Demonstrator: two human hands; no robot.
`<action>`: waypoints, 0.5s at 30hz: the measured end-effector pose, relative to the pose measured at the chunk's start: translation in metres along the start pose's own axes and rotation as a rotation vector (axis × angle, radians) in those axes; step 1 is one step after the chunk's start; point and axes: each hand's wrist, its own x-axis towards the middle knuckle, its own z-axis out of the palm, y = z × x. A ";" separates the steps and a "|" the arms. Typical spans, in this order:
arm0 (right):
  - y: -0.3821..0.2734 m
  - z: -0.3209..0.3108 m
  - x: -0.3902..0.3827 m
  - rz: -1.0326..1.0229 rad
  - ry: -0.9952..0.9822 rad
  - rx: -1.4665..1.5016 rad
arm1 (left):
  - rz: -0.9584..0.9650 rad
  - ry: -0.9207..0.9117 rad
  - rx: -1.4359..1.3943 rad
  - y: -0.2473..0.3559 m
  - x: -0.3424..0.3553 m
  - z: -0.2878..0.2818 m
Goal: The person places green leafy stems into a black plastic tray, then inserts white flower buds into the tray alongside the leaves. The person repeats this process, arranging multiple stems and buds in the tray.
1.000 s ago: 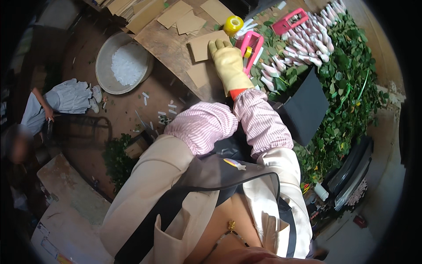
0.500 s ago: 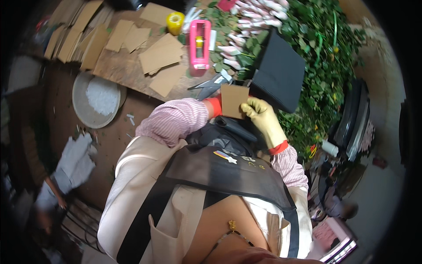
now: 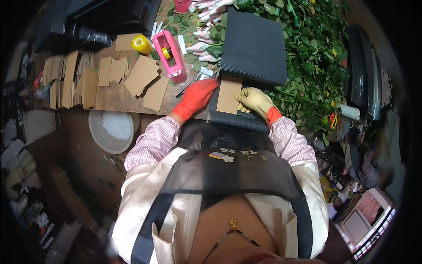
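A brown cardboard rectangle (image 3: 229, 100) lies on dark sheet material, its far end against or under a stack of black sheets (image 3: 254, 46). My right hand (image 3: 256, 102), in a pale yellow glove with an orange cuff, has its fingers curled in at the cardboard's right edge. On the left side, my left hand (image 3: 196, 97) in an orange-red glove reaches with outstretched fingers to the black material's left edge; its fingertips are partly hidden there. Just beyond that hand, scissors (image 3: 200, 75) lie partly covered.
A pink tape dispenser (image 3: 170, 57), a yellow tape roll (image 3: 142, 44) and loose cardboard pieces (image 3: 141, 76) lie on the wooden table. White-pink wrapped flower heads (image 3: 206, 46) and heaped green leaves (image 3: 307, 66) border the black stack. A pale basin (image 3: 99, 132) stands below the table's left edge.
The cardboard has gone from being held up before the stack to lying at its near edge. My left hand, hidden behind the cardboard before, now shows beside the black material.
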 end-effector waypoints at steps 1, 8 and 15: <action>0.001 0.000 0.000 -0.003 -0.002 -0.015 | 0.028 -0.057 -0.021 0.009 0.007 -0.006; -0.022 -0.015 -0.060 -0.330 0.146 -0.574 | 0.153 -0.240 -0.080 0.029 0.025 0.025; -0.008 -0.129 -0.053 -1.014 1.223 -0.523 | 0.086 -0.304 -0.081 0.035 0.029 0.017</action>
